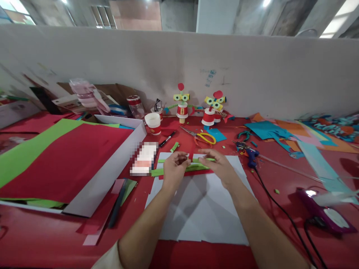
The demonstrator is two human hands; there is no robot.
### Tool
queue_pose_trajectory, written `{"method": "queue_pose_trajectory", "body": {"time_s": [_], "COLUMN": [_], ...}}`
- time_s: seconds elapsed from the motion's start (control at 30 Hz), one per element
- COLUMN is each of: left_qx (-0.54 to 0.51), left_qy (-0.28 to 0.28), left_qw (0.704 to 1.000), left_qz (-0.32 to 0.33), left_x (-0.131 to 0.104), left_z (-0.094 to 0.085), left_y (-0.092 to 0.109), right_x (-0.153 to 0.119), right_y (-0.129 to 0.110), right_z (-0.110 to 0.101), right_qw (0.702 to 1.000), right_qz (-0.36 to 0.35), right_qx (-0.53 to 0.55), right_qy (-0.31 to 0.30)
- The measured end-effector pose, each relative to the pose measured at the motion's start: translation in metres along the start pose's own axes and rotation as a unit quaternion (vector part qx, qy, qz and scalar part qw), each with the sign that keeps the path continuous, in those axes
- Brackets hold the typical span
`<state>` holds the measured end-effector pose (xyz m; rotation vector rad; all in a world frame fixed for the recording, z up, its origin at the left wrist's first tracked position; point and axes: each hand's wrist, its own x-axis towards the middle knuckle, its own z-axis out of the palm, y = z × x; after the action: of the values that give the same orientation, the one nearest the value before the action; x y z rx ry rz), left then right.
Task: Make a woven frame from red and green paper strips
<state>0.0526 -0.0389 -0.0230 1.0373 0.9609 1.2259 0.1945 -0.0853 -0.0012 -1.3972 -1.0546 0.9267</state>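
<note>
Over the upper part of a white paper sheet [203, 213], both hands work at narrow paper strips. My left hand [176, 168] pinches thumb and forefinger together where a red paper strip [191, 152] meets a green paper strip. The red strip points away from me between the two hands. Curled fingers of my right hand [216, 165] grip the right part of the green strip; its fingertips are partly hidden. Beneath the hands lie another green strip [157, 172] and a red strip [199, 173], spread across the sheet.
Scissors [206, 138], a marker [167, 139] and a blurred phone [144, 158] lie around the sheet. At left stands a box of coloured paper [84, 157]. Paper-cup figures [182, 110] stand by the wall. A glue gun [252, 157] with its cord lies right.
</note>
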Motion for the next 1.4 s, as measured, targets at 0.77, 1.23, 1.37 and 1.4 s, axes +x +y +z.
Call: {"method": "queue_pose_trajectory", "body": {"time_s": [0.77,1.23,1.37,1.4], "left_qx": [-0.099,-0.057,-0.009,0.008], "left_qy": [-0.007,0.009,0.024,0.025], "left_qw": [0.995,0.998,0.997,0.996], "left_qz": [-0.019,0.037,0.073,0.082], "left_x": [-0.014,-0.016,-0.019,-0.02], "left_z": [0.011,0.01,0.011,0.011], "left_y": [0.004,-0.003,-0.003,-0.003], "right_x": [-0.016,-0.02,-0.021,-0.021], "right_y": [0.009,0.007,0.006,0.006], "right_z": [0.038,0.038,0.04,0.04], "right_qw": [0.961,0.967,0.964,0.964], "right_qz": [0.043,-0.012,-0.013,-0.012], "right_qx": [0.267,0.233,0.237,0.238], "right_qy": [0.048,0.106,0.116,0.117]}}
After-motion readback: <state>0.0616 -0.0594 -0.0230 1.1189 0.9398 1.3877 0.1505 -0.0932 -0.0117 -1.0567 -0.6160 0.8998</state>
